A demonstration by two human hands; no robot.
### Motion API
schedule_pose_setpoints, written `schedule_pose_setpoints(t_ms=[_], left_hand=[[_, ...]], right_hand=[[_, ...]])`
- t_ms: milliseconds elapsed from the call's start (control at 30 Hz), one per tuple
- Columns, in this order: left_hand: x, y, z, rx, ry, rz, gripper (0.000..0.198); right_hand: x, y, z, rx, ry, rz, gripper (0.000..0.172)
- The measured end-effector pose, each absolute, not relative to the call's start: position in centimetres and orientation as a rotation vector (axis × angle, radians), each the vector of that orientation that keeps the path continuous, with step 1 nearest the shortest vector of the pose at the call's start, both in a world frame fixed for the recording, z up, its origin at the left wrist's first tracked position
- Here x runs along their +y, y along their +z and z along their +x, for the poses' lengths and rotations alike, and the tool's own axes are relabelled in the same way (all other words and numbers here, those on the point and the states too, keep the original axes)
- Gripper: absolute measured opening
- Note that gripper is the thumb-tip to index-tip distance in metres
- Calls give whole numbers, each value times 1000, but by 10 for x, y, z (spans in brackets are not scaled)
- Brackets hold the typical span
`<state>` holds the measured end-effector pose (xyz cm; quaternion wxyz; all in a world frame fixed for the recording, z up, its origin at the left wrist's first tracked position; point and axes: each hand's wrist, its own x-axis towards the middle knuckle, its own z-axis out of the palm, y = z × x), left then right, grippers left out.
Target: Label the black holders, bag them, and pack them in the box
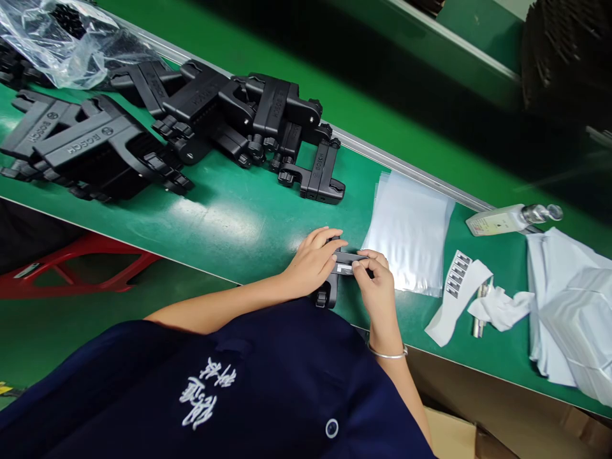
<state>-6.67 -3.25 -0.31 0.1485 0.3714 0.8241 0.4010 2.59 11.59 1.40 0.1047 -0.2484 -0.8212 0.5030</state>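
Observation:
A black plastic clamp bracket [326, 293] lies at the table's front edge, close against my body, with a small pale label [344, 269] on its bar. My left hand [315, 261] holds the bracket from the left, its fingers laid over the upper end. At the bar's right end, my right hand [376, 274] grips with thumb and fingers, the thumb pressing beside the label. Part of the bracket is hidden under my fingers. To the right of my hands lie flat transparent plastic bags [408, 229] and a curled strip of labels [459, 296].
Several similar black brackets marked BOSCH [201, 95] are heaped at the back left, near a plastic bag of black parts [71, 44]. A bottle [502, 220], crumpled white paper [500, 308] and stacked white packaging [578, 325] are on the right. A red stool [81, 264] stands below the table.

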Motion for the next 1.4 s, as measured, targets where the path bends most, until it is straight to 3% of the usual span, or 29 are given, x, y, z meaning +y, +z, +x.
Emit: schedule_pose_setpoints(t_ms=[367, 500, 700, 933, 1067, 1400], left_hand=[[-32, -7, -66, 2402, 1180, 1117, 39], [-44, -10, -72, 2445, 1296, 1390, 35], [-62, -6, -87, 2325, 917, 1981, 25], [-59, 3, -105, 2211, 861, 2094, 27], [-51, 12, -117, 2102, 734, 2108, 28], [-22, 24, -100, 2070, 409, 2431, 34]], right_hand=[[113, 18, 26, -2506, 1334, -684, 18], [113, 17, 26, -2530, 1299, -645, 18], [117, 16, 25, -2540, 1297, -623, 21], [160, 10, 45, -2286, 1798, -546, 25], [168, 9, 51, -2547, 1732, -334, 42], [165, 8, 48, -2611, 1574, -300, 42]])
